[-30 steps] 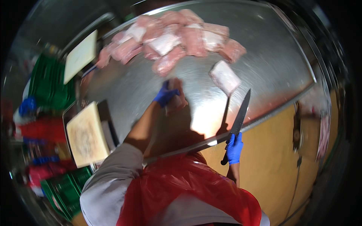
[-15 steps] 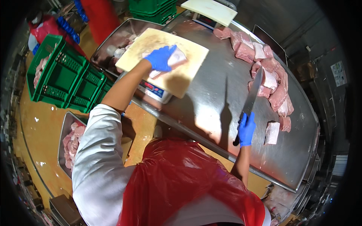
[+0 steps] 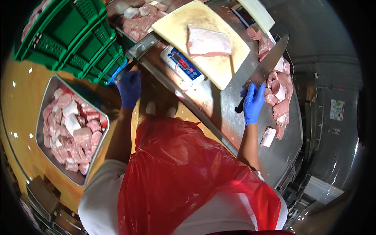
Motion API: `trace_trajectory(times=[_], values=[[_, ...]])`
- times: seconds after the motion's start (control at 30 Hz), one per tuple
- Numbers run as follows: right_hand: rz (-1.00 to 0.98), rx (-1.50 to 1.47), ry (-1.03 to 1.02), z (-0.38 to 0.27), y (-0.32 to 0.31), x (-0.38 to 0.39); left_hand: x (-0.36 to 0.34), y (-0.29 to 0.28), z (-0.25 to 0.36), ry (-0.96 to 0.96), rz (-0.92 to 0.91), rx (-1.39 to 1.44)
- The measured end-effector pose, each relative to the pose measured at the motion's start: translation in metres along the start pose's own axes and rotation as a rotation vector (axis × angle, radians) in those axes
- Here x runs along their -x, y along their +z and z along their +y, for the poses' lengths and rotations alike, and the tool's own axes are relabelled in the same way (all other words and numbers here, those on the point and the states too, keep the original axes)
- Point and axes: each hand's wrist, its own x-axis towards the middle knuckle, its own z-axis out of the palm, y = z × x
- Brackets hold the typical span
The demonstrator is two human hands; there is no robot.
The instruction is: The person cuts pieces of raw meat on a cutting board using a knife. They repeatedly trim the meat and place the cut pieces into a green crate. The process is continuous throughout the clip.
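Observation:
My right hand [image 3: 253,103], in a blue glove, grips a large knife [image 3: 270,60] over the steel table, its broad blade slanting up and to the right. Just beyond the blade lie several pieces of raw meat [image 3: 281,109]. My left hand [image 3: 129,89], also gloved in blue, is beside the stacked green crates [image 3: 84,47], off the table's edge. Its fingers look curled in shadow near a dark part, and what they hold, if anything, is hidden. A slab of meat with a pale fat side [image 3: 207,41] rests on the cream cutting board [image 3: 176,19], which sits on a digital scale [image 3: 182,64].
A metal tub [image 3: 41,129] of meat chunks stands on the floor at left. Another meat-filled metal container [image 3: 150,43] adjoins the table's far left. A second board-topped scale [image 3: 256,13] is at the far side. One meat piece [image 3: 268,137] lies apart at right.
My left hand has let go of the meat slab on the board and moved down and left to beside the green crates. My right hand still holds the knife. The view has shifted left.

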Motion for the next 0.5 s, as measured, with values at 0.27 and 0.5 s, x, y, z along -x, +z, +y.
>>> trace_trajectory(times=[0.27,0.5], values=[[-0.090,0.237,-0.392,-0.057,0.070,-0.049,-0.053,0.048,0.067,0.400,-0.009,0.218],[-0.371,0.339,-0.360,-0.037,0.115,-0.042,-0.041,0.137,0.100,0.562,0.029,0.201]])
